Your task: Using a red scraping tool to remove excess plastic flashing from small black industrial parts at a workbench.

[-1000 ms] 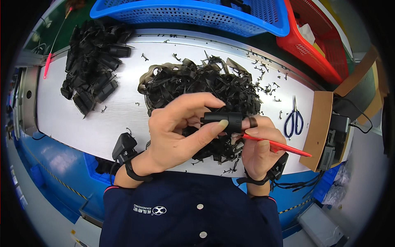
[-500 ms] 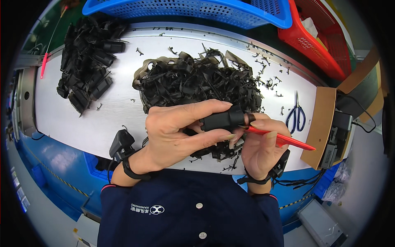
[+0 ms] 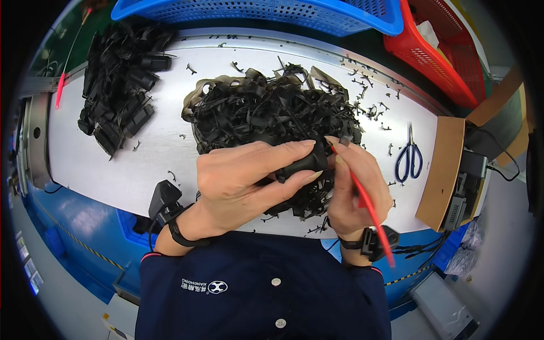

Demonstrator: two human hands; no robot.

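In the middle, over a heap of black plastic scraps and strips (image 3: 255, 113), my left hand (image 3: 238, 178) pinches a hollow black plastic part (image 3: 309, 163) between thumb and fingers. Closed around a slim red-handled tool (image 3: 369, 207), my right hand (image 3: 360, 190) is at the right end of that part. The tool's tip meets or nearly meets the part's rim; its working end is too small to make out. Its handle slants down toward me. Black devices are strapped to both wrists.
Similar black parts (image 3: 127, 79) lie piled at the left of the white table (image 3: 164, 147). Blue-handled snips (image 3: 409, 158) and a cardboard box (image 3: 445, 164) are at the right. Blue (image 3: 266, 12) and red baskets (image 3: 433, 65) stand behind. Small trimmings dot the tabletop.
My right hand has turned, swinging the red handle from pointing rightward to pointing down toward me. The black part has tilted slightly in my left hand.
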